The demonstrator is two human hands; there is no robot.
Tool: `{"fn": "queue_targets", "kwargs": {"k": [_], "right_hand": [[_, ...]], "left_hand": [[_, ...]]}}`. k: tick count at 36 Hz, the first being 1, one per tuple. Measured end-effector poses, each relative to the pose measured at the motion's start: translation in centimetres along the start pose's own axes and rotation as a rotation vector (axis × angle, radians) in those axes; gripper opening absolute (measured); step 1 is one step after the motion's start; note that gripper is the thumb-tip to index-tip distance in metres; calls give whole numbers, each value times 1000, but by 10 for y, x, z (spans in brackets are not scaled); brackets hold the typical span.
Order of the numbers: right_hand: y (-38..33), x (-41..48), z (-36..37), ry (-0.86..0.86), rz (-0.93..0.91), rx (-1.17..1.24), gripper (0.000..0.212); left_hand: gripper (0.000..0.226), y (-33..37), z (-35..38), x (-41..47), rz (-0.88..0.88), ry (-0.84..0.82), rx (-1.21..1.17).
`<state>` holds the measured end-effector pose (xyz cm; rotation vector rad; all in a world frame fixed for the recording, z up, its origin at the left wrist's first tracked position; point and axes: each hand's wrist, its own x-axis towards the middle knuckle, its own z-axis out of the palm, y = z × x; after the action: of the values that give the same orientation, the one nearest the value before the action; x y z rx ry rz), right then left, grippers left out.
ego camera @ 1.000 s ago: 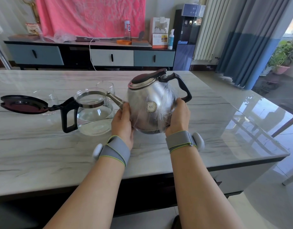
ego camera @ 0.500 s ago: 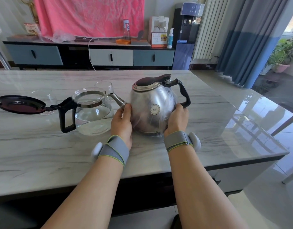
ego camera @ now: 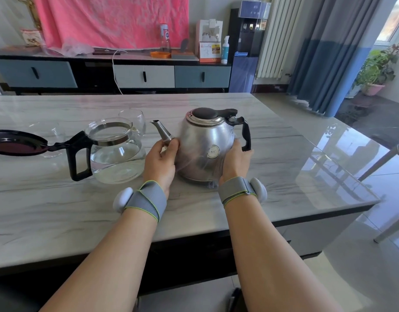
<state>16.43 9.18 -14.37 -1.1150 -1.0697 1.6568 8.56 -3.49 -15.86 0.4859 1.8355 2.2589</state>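
both hands, left hand [ego camera: 160, 159] and right hand [ego camera: 235, 159], hold the steel kettle [ego camera: 206, 140] upright on the marble table [ego camera: 59, 210].

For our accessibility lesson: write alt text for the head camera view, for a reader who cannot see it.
A left hand and right hand grip a steel kettle standing on a marble table. A glass jug of water, lid open, stands left of it.

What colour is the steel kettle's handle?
Black; the handle of the kettle shows best in the head view.
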Motion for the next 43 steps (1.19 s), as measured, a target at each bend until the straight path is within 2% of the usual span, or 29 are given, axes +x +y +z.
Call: {"fn": "queue_targets", "kwargs": {"k": [4, 6, 10, 13, 19, 28, 35, 39, 43], "right_hand": [[-2, -1, -5, -53, -62, -46, 76], [-4, -2, -7, -75, -161, -90, 72], [-10, 2, -8, -106, -366, -185, 62], [-13, 10, -9, -118, -491, -265, 57], [-20, 34, -13, -228, -536, -336, 52], [-32, 80, -7, -151, -611, -507, 47], [-45, 118, 1, -179, -629, -666, 54], [-60, 158, 15, -209, -609, -760, 64], [-70, 185, 25, -236, -631, -957, 70]], "left_hand": [[23, 0, 0, 5, 54, -10, 90], [16, 1, 0, 7, 112, 12, 161], [27, 5, 0, 13, 170, 53, 242], [27, 4, 4, 17, 162, 75, 246], [12, 3, 14, 30, 147, 91, 290], [36, -6, 35, 74, 68, 33, 300], [24, -8, 64, 109, -18, -4, 290], [10, -13, 85, 147, -21, -11, 305], [9, -17, 98, 169, -40, -19, 334]]}}
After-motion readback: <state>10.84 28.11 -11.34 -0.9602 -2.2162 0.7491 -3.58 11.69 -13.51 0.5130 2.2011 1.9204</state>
